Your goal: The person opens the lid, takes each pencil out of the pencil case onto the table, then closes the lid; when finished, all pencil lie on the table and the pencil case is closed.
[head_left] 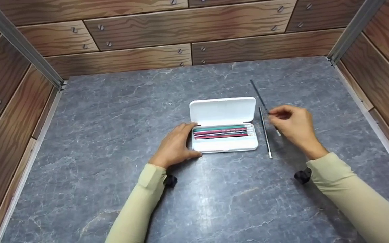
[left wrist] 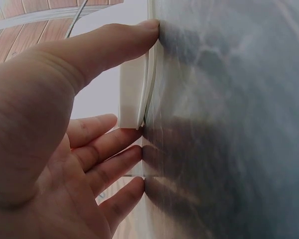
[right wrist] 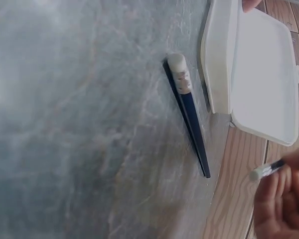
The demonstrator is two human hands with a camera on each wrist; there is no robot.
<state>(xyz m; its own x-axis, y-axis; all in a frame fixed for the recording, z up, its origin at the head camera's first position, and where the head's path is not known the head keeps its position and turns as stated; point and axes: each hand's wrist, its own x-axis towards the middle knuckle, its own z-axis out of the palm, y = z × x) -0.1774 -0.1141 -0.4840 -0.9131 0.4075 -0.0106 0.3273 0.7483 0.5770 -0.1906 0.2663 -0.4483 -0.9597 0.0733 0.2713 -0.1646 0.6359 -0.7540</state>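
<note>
A white pencil case (head_left: 225,145) lies with its lid raised, several green, red and dark pencils (head_left: 221,132) side by side in its tray. At its left end, my left hand (head_left: 174,145) rests with thumb and fingers spread around the corner; in the left wrist view the left hand (left wrist: 50,134) touches the case wall (left wrist: 132,94). My right hand (head_left: 295,126) pinches a dark pencil (head_left: 259,96) between thumb and fingers, its white eraser end (right wrist: 261,172) showing in the right wrist view. Another dark pencil (head_left: 265,135) lies on the table between the case and the right hand.
Grey marbled table top (head_left: 113,108) spreads around the case. Wood-patterned walls (head_left: 147,30) stand at the back and both sides, with metal corner posts (head_left: 353,30). A black band (head_left: 303,176) is at the right wrist, another (head_left: 171,181) at the left.
</note>
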